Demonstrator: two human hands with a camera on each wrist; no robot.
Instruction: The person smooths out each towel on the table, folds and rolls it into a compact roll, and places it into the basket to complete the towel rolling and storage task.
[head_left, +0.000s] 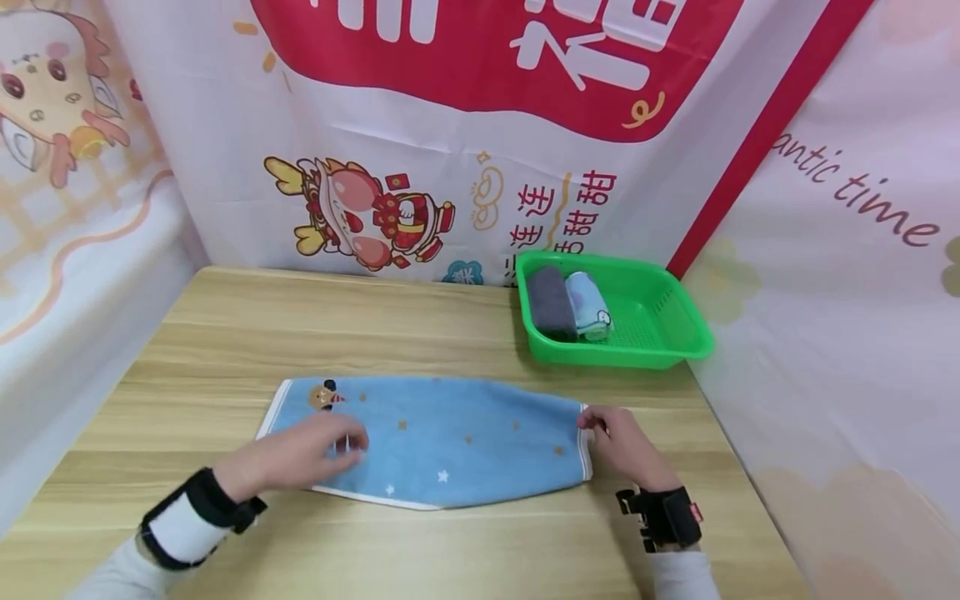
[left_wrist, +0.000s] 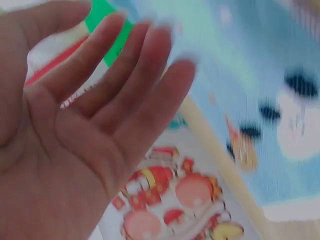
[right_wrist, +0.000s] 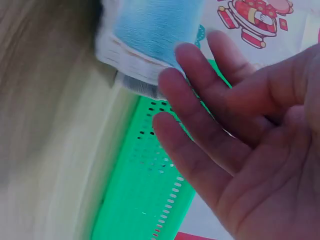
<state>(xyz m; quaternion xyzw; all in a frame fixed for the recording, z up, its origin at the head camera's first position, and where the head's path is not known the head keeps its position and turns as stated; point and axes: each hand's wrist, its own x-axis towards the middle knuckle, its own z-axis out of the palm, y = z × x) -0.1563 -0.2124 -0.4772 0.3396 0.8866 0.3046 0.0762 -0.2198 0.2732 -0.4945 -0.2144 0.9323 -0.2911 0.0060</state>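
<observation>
A light-blue towel with white edges, small stars and a printed bear lies spread lengthwise on the table. Above its left part hovers my left hand, fingers loosely bent with nothing between them; the left wrist view shows its palm and spread fingers apart from the cloth. At the towel's right end is my right hand, its fingertips by the white hem. In the right wrist view those fingers extend beside the towel's edge without gripping it; whether they touch it I cannot tell.
Toward the back right of the wooden table stands a green plastic basket. It holds a rolled dark-grey cloth and a rolled light-blue cloth. Printed fabric hangs behind the table and on both sides.
</observation>
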